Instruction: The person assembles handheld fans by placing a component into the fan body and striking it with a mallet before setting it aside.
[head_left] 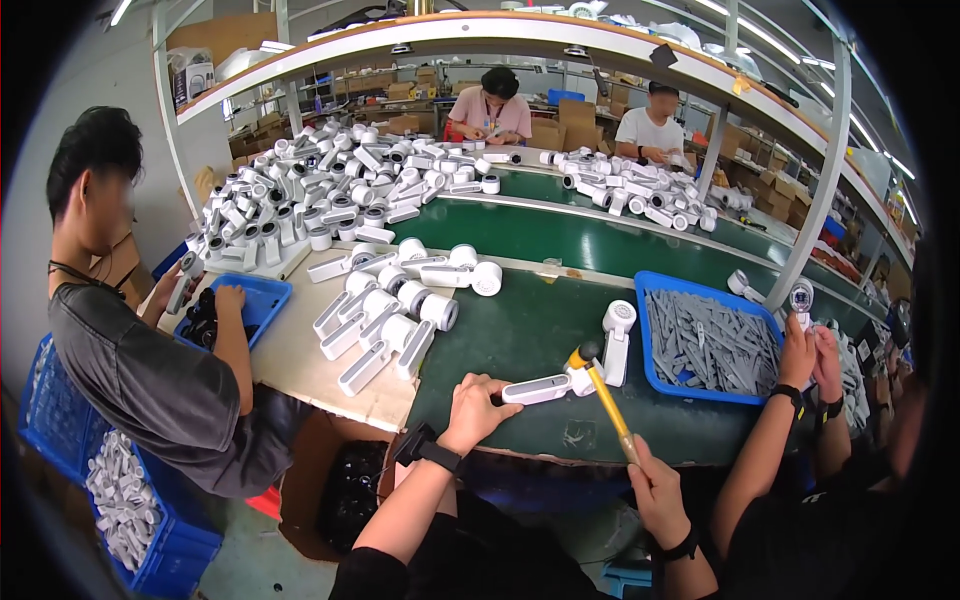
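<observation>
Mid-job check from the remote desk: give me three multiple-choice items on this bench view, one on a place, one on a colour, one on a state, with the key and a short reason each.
1. Where does the blue tray of grey strips sit?
A. Right of the standing white part
B. On the overhead shelf
C. On the floor

2. What colour is the mallet shaft?
A. Red
B. Yellow
C. Green

3. How is the white handheld unit held?
A. Lifted in the air
B. Lying on the green mat, pinned under the left hand
C. Standing inside the tray

Key: 1 A, the tray lies on the green mat just right of the standing white part. 2 B, the shaft running up from the right hand is yellow. 3 B, the left hand presses one end of the unit flat on the mat.
</observation>
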